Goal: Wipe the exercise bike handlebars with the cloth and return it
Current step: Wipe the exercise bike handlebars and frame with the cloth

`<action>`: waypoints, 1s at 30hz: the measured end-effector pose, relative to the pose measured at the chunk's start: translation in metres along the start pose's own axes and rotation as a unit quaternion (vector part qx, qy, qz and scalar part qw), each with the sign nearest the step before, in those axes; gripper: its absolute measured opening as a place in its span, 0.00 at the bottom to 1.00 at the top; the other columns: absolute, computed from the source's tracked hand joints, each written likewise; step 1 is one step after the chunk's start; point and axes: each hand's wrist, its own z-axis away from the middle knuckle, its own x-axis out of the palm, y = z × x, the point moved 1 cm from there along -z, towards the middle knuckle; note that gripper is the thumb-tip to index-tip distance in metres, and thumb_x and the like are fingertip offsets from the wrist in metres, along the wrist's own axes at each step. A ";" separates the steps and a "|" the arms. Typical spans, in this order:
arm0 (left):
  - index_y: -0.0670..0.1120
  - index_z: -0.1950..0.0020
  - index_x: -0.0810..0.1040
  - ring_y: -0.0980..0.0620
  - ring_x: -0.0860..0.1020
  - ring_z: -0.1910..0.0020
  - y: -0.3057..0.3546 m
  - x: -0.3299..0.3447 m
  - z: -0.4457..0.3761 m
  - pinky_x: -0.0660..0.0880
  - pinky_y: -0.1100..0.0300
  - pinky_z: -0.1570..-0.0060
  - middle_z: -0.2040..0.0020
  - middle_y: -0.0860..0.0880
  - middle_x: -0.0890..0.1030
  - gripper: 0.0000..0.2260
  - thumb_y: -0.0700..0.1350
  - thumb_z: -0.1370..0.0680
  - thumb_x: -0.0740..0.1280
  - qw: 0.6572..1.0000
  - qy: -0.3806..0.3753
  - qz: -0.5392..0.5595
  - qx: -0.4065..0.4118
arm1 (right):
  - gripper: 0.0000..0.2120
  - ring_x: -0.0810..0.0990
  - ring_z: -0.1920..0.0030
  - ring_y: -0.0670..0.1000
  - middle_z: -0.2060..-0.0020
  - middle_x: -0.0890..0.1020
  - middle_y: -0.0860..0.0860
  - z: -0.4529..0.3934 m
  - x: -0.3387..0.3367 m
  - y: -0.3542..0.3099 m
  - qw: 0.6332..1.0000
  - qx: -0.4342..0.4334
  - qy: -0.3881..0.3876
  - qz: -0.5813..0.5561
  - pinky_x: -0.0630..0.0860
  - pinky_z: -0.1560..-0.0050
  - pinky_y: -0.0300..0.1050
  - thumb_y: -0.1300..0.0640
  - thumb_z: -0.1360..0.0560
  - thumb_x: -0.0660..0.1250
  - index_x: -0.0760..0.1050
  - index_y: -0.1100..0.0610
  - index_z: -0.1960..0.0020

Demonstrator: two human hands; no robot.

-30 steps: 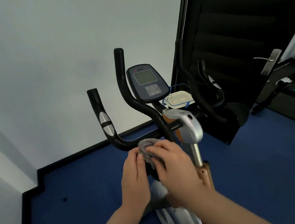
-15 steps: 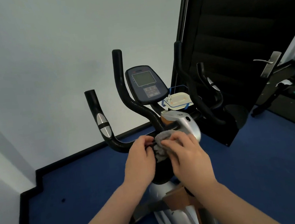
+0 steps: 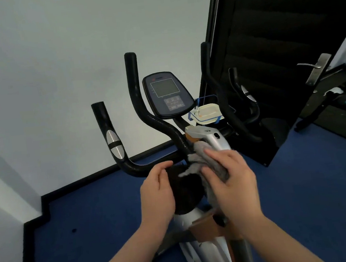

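Two hands: R (image 3: 231, 180) gripping one cloth (image 3: 202, 162), L (image 3: 156, 189) seemingly cupping knob (image 3: 185, 192), handlebars (image 3: 141, 167) nearby.

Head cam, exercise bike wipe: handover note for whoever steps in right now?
Right hand: shut on the grey cloth, pressing it against the centre of the handlebars beside the silver stem housing.
Left hand: no cloth in it, cupped on the black round part just below the bar's centre.
Done: cloth is at the bar's centre; how much has been wiped cannot be told.
Left: the upright bars, the outer grips with silver sensor pads, then return the cloth. Its place is not in view.
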 end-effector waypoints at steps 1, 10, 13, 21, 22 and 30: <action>0.53 0.46 0.81 0.61 0.79 0.50 0.001 0.001 0.001 0.74 0.66 0.51 0.51 0.54 0.83 0.15 0.41 0.18 0.56 0.999 0.006 0.031 -0.012 | 0.16 0.76 0.51 0.40 0.50 0.77 0.42 -0.003 0.007 -0.007 0.998 -0.033 -0.024 0.054 0.72 0.54 0.30 0.56 0.29 0.72 0.79 0.47 0.42; 0.49 0.43 0.81 0.45 0.81 0.52 -0.003 -0.010 0.005 0.78 0.48 0.49 0.53 0.47 0.84 0.14 0.42 0.17 0.56 0.995 -0.034 0.088 -0.020 | 0.10 0.77 0.53 0.41 0.54 0.79 0.43 0.030 0.019 -0.013 0.984 -0.083 -0.134 0.079 0.74 0.55 0.29 0.59 0.29 0.71 0.82 0.51 0.48; 0.47 0.43 0.80 0.51 0.82 0.49 -0.005 -0.011 0.006 0.78 0.55 0.48 0.51 0.49 0.85 0.14 0.42 0.17 0.55 0.991 -0.056 0.119 -0.014 | 0.08 0.76 0.52 0.36 0.55 0.77 0.39 0.000 0.017 -0.019 0.993 -0.022 -0.116 -0.017 0.69 0.52 0.22 0.56 0.29 0.72 0.82 0.49 0.50; 0.52 0.47 0.79 0.56 0.81 0.55 -0.009 -0.008 0.013 0.78 0.60 0.55 0.56 0.53 0.83 0.16 0.50 0.17 0.51 0.996 -0.022 0.087 0.006 | 0.11 0.77 0.51 0.39 0.51 0.78 0.42 0.030 0.042 -0.020 0.991 -0.021 -0.133 -0.027 0.73 0.49 0.29 0.56 0.26 0.69 0.80 0.50 0.45; 0.53 0.46 0.79 0.57 0.81 0.55 -0.009 -0.008 0.012 0.78 0.59 0.55 0.55 0.55 0.82 0.16 0.51 0.17 0.51 0.997 -0.022 0.073 0.007 | 0.11 0.76 0.50 0.38 0.52 0.77 0.41 0.032 0.034 -0.015 0.985 -0.022 -0.171 -0.030 0.73 0.49 0.31 0.56 0.27 0.69 0.80 0.50 0.45; 0.56 0.50 0.79 0.59 0.78 0.52 0.000 -0.011 0.000 0.77 0.53 0.50 0.53 0.57 0.81 0.09 0.44 0.20 0.61 0.998 -0.018 -0.056 0.012 | 0.12 0.76 0.51 0.42 0.52 0.78 0.45 0.001 -0.002 -0.009 0.988 -0.131 -0.052 0.060 0.74 0.49 0.33 0.62 0.29 0.71 0.81 0.53 0.47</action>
